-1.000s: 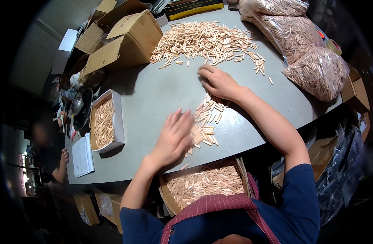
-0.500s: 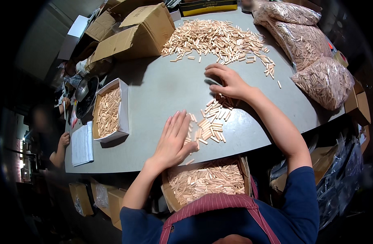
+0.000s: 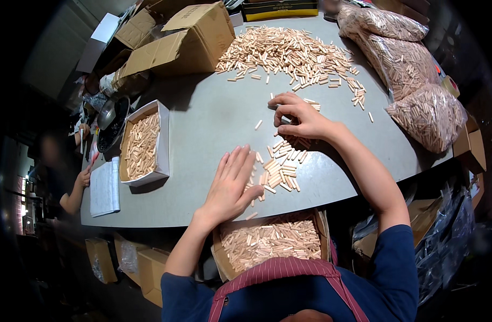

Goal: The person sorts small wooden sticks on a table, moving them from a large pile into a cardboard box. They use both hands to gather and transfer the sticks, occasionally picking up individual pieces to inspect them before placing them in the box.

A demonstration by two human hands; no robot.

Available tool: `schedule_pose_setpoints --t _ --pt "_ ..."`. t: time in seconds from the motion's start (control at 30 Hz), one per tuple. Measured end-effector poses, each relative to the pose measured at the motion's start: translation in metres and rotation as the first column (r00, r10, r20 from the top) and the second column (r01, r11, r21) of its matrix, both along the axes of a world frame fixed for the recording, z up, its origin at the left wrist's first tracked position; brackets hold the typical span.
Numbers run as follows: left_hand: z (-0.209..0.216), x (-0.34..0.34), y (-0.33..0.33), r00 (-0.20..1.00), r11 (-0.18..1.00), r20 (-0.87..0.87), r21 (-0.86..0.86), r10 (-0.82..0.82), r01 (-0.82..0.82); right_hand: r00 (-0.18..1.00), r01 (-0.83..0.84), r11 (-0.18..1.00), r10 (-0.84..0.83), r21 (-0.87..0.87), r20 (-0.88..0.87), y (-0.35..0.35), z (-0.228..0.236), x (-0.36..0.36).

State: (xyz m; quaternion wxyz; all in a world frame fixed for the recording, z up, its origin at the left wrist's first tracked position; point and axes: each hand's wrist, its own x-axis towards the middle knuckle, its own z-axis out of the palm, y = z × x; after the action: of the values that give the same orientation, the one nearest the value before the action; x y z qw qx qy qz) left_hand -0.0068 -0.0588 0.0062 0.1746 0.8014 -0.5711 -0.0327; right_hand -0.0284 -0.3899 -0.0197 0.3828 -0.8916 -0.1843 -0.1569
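My left hand (image 3: pixel 231 181) lies flat on the grey table near its front edge, fingers stretched out, beside a small group of short wooden dowels (image 3: pixel 280 175). Some dowels show along its thumb side. Above that group, my right hand (image 3: pixel 304 119) is curled, with a gap between thumb and forefinger; dowels lie partly under it and by its fingertips. One loose dowel (image 3: pixel 258 125) lies to its left. At the far side spreads a large heap of dowels (image 3: pixel 289 53). Below the table edge, in front of me, sits an open cardboard box (image 3: pixel 220 251) full of dowels.
A white box (image 3: pixel 163 142) of dowels stands at left, near papers (image 3: pixel 105 188) and a dark bowl (image 3: pixel 115 126). An open carton (image 3: pixel 205 40) stands far left. Clear bags of dowels (image 3: pixel 426 107) lie at right. Another person's hand (image 3: pixel 84 176) is at the left edge.
My right hand has moved slightly nearer and curled more. A loose dowel and others now lie around it where the table was bare. My left hand stays nearly still.
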Motion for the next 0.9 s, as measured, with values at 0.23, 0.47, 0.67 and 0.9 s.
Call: schedule_pose_setpoints --t 0.23,0.47,0.67,0.9 --pt "-0.002 0.001 -0.001 1.0 1.0 -0.013 -0.028 -0.007 0.006 1.0 -0.021 0.999 0.021 -0.026 0.007 -0.003 -0.002 0.002" --pt "-0.012 0.03 -0.006 0.961 0.965 -0.276 -0.256 -0.016 -0.057 0.999 -0.032 0.999 0.032 -0.015 -0.008 0.0 0.001 0.001" --pt "-0.02 0.08 -0.042 0.967 0.954 -0.256 -0.287 0.014 -0.09 0.999 -0.021 1.0 0.021 -0.01 -0.041 0.0 -0.001 -0.001" --pt "-0.016 0.1 -0.059 0.938 0.976 -0.315 -0.204 -0.145 0.082 0.999 -0.026 1.0 0.026 -0.014 -0.035 0.005 0.006 -0.004"
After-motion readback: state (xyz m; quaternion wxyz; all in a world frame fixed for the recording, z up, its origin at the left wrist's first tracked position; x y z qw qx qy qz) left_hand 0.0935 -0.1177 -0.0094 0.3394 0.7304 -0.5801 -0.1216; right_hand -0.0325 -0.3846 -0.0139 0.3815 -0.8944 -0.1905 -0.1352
